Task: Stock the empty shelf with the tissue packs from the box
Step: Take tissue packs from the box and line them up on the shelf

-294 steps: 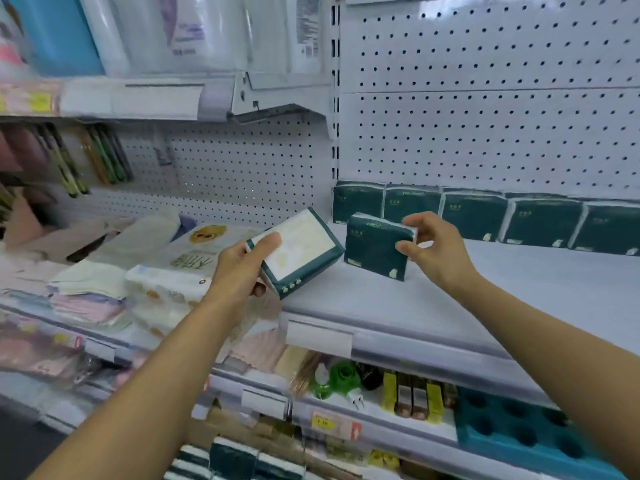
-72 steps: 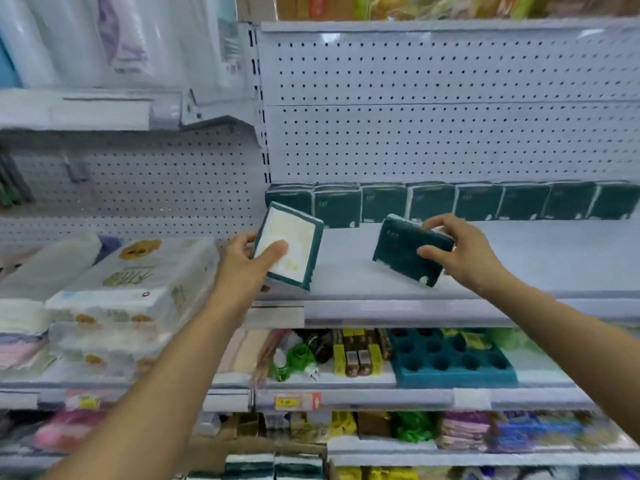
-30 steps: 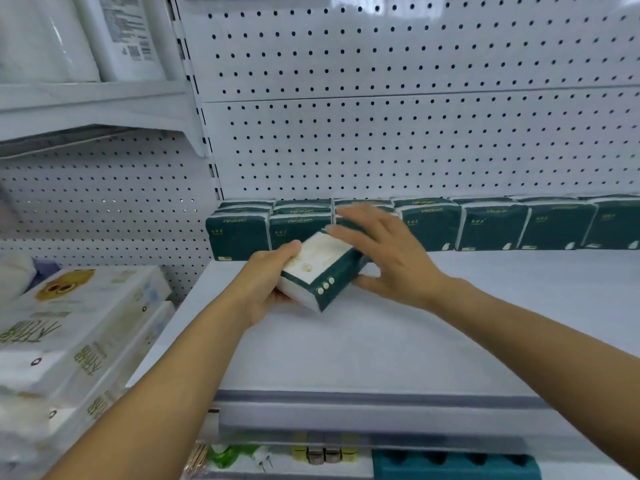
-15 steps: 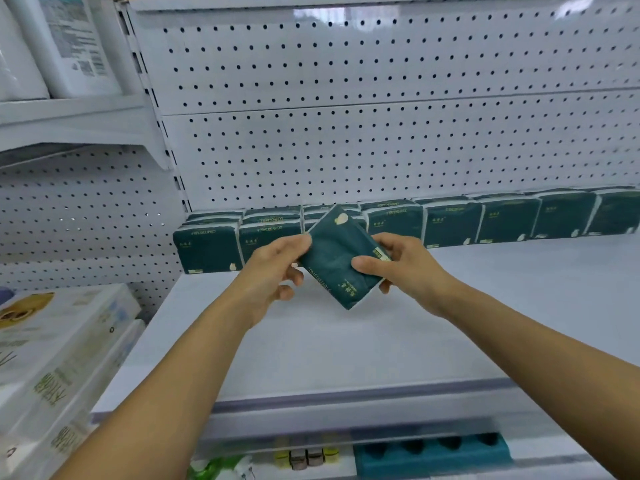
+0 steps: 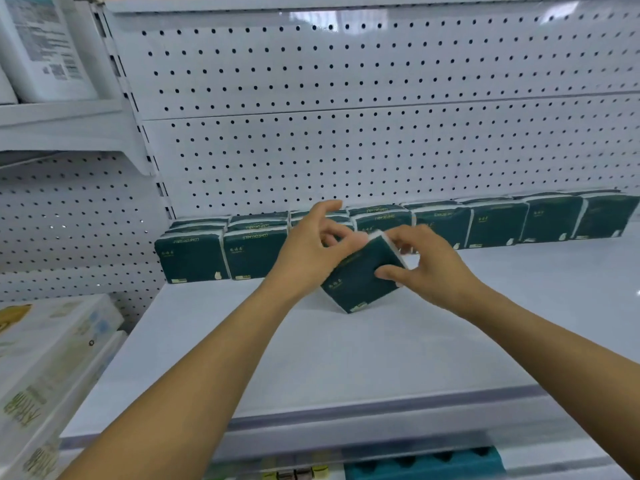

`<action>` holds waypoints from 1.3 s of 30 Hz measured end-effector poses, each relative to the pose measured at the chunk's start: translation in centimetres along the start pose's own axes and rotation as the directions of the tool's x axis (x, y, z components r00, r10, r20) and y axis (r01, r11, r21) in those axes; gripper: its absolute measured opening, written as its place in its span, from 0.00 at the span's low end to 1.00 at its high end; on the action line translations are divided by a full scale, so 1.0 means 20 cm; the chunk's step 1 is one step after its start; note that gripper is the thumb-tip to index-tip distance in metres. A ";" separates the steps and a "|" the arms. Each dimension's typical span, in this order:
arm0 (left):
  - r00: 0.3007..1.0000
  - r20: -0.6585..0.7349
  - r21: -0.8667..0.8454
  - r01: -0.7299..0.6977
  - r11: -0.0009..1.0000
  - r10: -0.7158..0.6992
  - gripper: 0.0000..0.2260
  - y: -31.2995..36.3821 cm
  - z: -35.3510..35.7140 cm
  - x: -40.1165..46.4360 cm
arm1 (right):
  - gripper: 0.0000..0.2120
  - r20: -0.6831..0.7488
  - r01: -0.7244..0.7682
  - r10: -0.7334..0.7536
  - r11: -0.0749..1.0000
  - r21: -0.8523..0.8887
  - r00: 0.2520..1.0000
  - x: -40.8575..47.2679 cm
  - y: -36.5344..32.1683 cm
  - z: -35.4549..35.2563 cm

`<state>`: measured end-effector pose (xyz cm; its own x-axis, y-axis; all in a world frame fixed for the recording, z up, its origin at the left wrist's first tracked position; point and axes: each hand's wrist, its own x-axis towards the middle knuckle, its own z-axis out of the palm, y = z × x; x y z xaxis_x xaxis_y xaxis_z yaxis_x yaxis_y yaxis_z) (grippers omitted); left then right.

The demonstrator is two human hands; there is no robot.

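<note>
A dark green tissue pack (image 5: 358,277) is tilted on one corner, which touches the white shelf (image 5: 346,358). My left hand (image 5: 308,251) holds its upper left edge with the index finger raised off it. My right hand (image 5: 426,265) pinches its upper right corner, thumb on the front face. Behind them a row of matching green packs (image 5: 495,225) stands upright along the pegboard back. At the left end the packs (image 5: 194,259) stand two deep. The box is out of view.
Large white paper-goods packs (image 5: 48,358) lie on the neighbouring shelf to the left, and more white packs (image 5: 45,46) stand on the upper left shelf. A white pegboard (image 5: 346,133) backs the shelf. A teal tray (image 5: 422,465) sits on the shelf below.
Both hands have lowered the pack from mid-air to the shelf and turned it, so one corner now rests on the surface. My left index finger has lifted off it.
</note>
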<state>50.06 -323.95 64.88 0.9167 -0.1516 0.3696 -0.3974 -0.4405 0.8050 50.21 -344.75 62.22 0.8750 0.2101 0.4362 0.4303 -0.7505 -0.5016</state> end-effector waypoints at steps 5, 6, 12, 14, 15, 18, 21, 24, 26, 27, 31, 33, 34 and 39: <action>0.992 -0.095 0.568 -0.019 0.823 0.088 0.31 -0.22 -0.03 0.14 | 0.09 -0.061 -0.219 0.251 0.921 0.321 0.966 0.01 0.23 -0.05; 0.995 -0.036 0.687 -0.041 0.725 0.090 0.34 -0.27 -0.02 0.17 | 0.09 -0.068 -0.238 0.277 0.908 0.344 0.958 0.03 0.26 -0.04; 0.993 0.087 0.928 -0.109 0.356 0.079 0.42 -0.44 0.03 0.26 | 0.11 -0.089 -0.330 0.378 0.882 0.336 0.921 0.17 0.39 0.05; 0.994 0.068 0.936 -0.095 0.340 0.090 0.41 -0.44 0.04 0.27 | 0.12 -0.113 -0.353 0.393 0.897 0.266 0.913 0.20 0.40 0.09; 0.994 0.064 0.940 -0.091 0.330 0.091 0.41 -0.44 0.04 0.27 | 0.13 -0.144 -0.361 0.396 0.906 0.223 0.907 0.21 0.41 0.10; 0.994 0.059 0.946 -0.085 0.313 0.094 0.41 -0.45 0.04 0.27 | 0.20 -0.239 -0.378 0.399 0.917 0.129 0.885 0.22 0.41 0.14; 0.993 0.051 0.945 -0.082 0.315 0.104 0.41 -0.45 0.04 0.28 | 0.23 -0.255 -0.398 0.405 0.914 0.079 0.878 0.24 0.39 0.17; 0.992 0.044 0.947 -0.078 0.312 0.116 0.41 -0.46 0.05 0.28 | 0.22 -0.264 -0.413 0.410 0.909 0.044 0.873 0.25 0.36 0.18; 0.992 0.039 0.947 -0.075 0.313 0.122 0.40 -0.46 0.06 0.28 | 0.21 -0.263 -0.423 0.414 0.906 0.022 0.872 0.25 0.35 0.19; 0.991 0.037 0.946 -0.075 0.315 0.125 0.40 -0.46 0.06 0.27 | 0.21 -0.260 -0.430 0.416 0.903 0.007 0.871 0.25 0.34 0.19; 0.992 0.045 0.935 -0.082 0.346 0.115 0.42 -0.44 0.05 0.26 | 0.27 -0.247 -0.453 0.428 0.890 -0.054 0.870 0.22 0.31 0.18; 0.995 0.039 0.921 -0.072 0.382 0.094 0.44 -0.42 0.04 0.24 | 0.33 -0.262 -0.462 0.434 0.886 -0.050 0.862 0.20 0.28 0.17; 0.995 0.030 0.912 -0.064 0.406 0.090 0.44 -0.40 0.04 0.22 | 0.36 -0.269 -0.460 0.431 0.886 -0.051 0.861 0.18 0.26 0.17; 0.987 -0.025 0.853 -0.063 0.519 0.162 0.41 -0.31 -0.03 -0.02 | 0.35 -0.253 -0.278 0.227 0.942 -0.188 0.940 -0.01 0.04 0.18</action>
<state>52.15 -320.70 59.94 0.8391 -0.1986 0.5065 -0.2294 -0.9733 -0.0016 51.23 -343.19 59.07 0.8641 -0.1313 0.4858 0.1204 -0.8834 -0.4529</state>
